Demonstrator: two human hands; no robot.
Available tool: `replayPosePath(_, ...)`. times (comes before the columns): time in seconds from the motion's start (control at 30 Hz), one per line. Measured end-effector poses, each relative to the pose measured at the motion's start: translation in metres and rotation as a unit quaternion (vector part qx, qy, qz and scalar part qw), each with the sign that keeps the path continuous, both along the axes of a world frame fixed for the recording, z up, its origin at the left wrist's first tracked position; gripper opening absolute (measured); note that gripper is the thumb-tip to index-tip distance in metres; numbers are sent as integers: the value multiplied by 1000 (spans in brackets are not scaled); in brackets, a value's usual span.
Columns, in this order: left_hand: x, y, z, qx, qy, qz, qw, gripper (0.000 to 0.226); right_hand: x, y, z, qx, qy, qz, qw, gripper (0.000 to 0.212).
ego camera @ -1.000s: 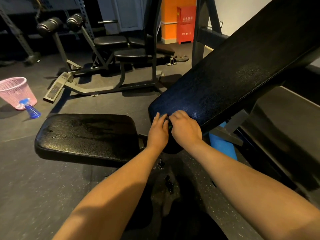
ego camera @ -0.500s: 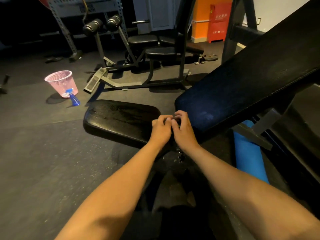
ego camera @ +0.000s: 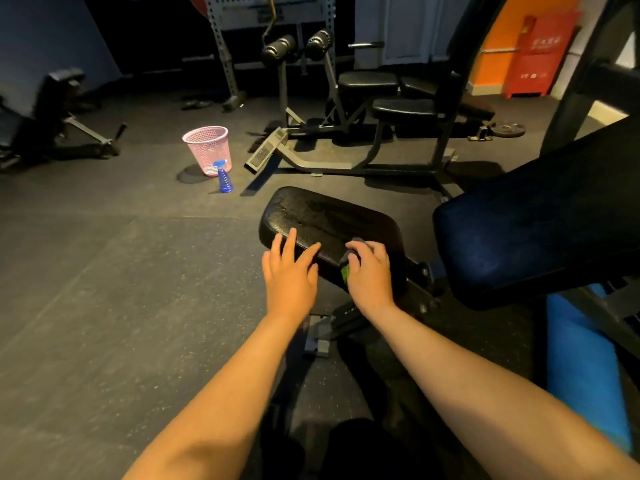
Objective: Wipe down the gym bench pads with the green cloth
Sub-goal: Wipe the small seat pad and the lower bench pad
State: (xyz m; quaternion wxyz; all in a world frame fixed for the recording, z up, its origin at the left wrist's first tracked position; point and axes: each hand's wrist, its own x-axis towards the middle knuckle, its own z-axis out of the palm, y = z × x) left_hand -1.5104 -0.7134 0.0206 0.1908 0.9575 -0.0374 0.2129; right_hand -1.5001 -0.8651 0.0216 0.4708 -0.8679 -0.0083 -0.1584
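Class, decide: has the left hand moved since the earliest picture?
Yes. The left hand has shifted left, away from the backrest pad's lower end, and now rests on the seat pad.

- We see the seat pad [ego camera: 329, 220] as a black, rounded rectangle of grained vinyl. It lies about level on its frame, and its top has a dull, streaky sheen. A few small nicks show near its far left corner.
- The back pad [ego camera: 536, 230] is long and dark, and looks blue where the light strikes it. It tilts up and away to the right. Its rounded lower end sits just beside the seat pad's right end, with a narrow gap between them.
- The green cloth [ego camera: 345, 273] is bunched up small on the seat pad's near right part, gripped under the right hand [ego camera: 369, 271]. We can make out only a bright green fold below the thumb and a greyish bit by the fingers.
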Motion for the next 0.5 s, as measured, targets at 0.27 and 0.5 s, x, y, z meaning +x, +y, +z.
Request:
replayPosePath(0.27, 13, 31, 15, -194, 32, 11, 980, 67, 47, 102, 48, -9, -83, 141, 987, 14)
replayPosePath(0.5, 20, 27, 18, -266, 35, 32, 963, 75, 32, 47, 13, -91, -83, 94, 988, 33)
